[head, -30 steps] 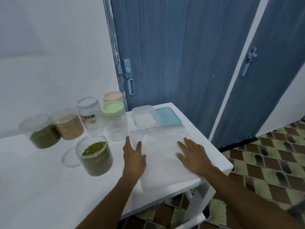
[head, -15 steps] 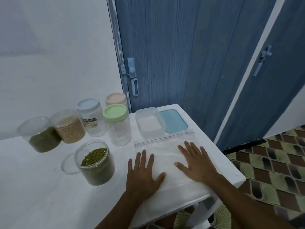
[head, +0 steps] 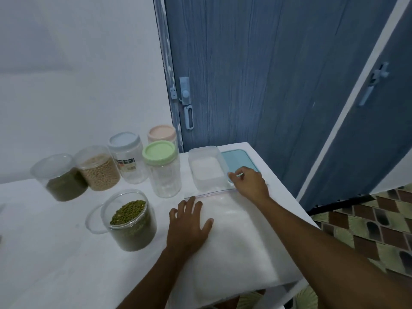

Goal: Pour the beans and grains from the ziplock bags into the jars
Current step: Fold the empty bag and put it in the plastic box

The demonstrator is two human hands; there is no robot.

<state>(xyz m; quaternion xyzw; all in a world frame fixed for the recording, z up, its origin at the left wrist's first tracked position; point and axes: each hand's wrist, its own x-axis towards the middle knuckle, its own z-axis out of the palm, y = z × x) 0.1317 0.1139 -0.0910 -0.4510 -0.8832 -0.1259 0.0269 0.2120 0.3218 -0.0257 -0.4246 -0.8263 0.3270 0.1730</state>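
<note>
Ziplock bag [head: 234, 237] full of white grains lies flat on the white table [head: 55, 264], its zip strip [head: 209, 194] on the edge away from us. We press our left hand [head: 187, 226] on the bag's left part, fingers straight and spread wide. Our right hand [head: 250, 182] sits at the bag's far right corner with fingers curled; whether they pinch the strip we cannot tell. Just beyond the strip stands an open rectangular tub [head: 207, 168], beside a teal lid [head: 236, 159]. Left of the bag stands an open jar of green beans [head: 131, 224], a green-lidded jar [head: 165, 175] behind it.
</note>
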